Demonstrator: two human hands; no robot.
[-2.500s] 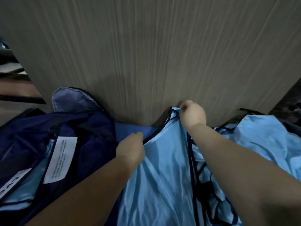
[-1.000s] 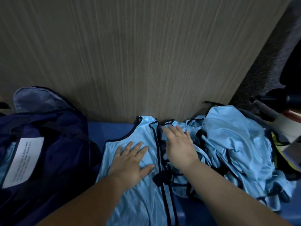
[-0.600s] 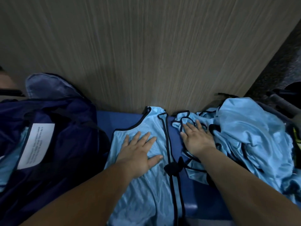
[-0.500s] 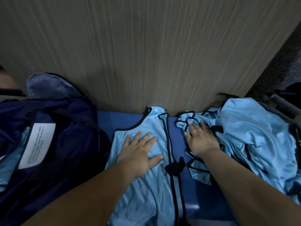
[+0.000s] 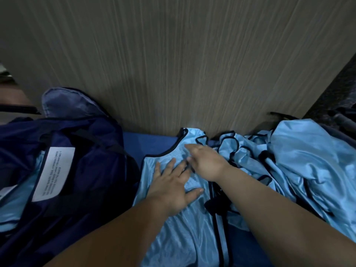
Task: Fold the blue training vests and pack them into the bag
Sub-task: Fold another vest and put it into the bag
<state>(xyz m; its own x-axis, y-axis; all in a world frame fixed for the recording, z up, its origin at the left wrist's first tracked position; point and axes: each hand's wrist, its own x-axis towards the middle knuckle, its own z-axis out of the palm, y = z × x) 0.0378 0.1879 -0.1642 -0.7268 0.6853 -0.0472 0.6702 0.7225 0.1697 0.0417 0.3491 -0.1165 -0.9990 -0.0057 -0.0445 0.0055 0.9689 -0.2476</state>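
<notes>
Since half a second ago the right hand (image 5: pixel 207 162) has left the heap of loose vests (image 5: pixel 312 162) on the right and crossed left onto the laid-out vest (image 5: pixel 179 239). It now lies over that vest's far right shoulder, its fingertips almost meeting those of the left hand (image 5: pixel 171 189). The left hand has not shifted: it lies flat with its fingers spread, pressing the middle of the vest onto the blue surface (image 5: pixel 152 143). The right hand is smeared by motion. Its index finger points left, but I cannot tell whether the other fingers pinch the black trim or only rest on the cloth.

The vest lies lengthways, with its neck against the wood-grain panel (image 5: pixel 173 64) at the far side and its hem running off the near edge of the view. The open navy bag (image 5: pixel 92 170) sits just left of it, with a white label (image 5: pixel 54 170) showing inside and some pale blue cloth already in it.

Judging by its sheen and fine ripples, the vest is thin, light, limp and slick. It probably slides on the smooth surface and will not keep a crease unaided. Holding it by the black-trimmed edge at the shoulder or armhole looks best, as the binding gives the fingers something firm. The flat left palm can anchor the body while that edge is carried across. The dark tie bunched on the right edge could snag on the neighbouring heap.
</notes>
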